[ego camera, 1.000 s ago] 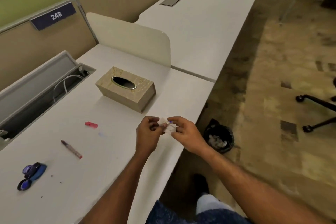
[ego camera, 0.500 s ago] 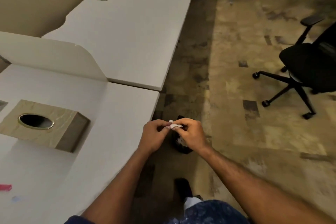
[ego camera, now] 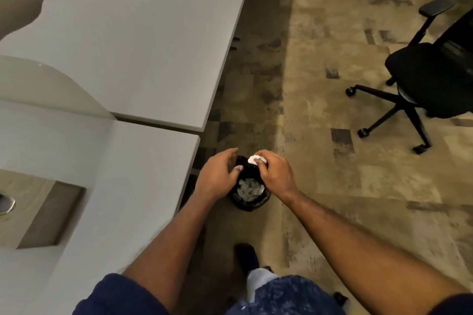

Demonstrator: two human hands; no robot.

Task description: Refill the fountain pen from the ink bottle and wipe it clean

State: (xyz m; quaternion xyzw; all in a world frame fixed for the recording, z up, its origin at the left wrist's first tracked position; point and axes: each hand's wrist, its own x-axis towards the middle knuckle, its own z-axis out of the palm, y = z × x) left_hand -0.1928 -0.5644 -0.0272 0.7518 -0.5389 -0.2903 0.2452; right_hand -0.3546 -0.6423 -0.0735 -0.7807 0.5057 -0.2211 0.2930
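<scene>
So, crumpled white tissue wad (ego camera: 253, 159) pinched

Right hand (ego camera: 276, 177) fingertips (ego camera: 260, 161) clamp it; left hand (ego camera: 217, 178) fingers loosely apart, gripping nothing. It's above the small black-lined floor bin (ego camera: 245, 206), beside the white desk (ego camera: 128, 161).

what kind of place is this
Most likely an open-plan office: long white desks split by a low divider panel, a black swivel chair on castors, and a small lined bin on the floor.

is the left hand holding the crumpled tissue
No, the right hand pinches the crumpled tissue above the bin, while the left hand is open beside it, holding nothing.
</scene>
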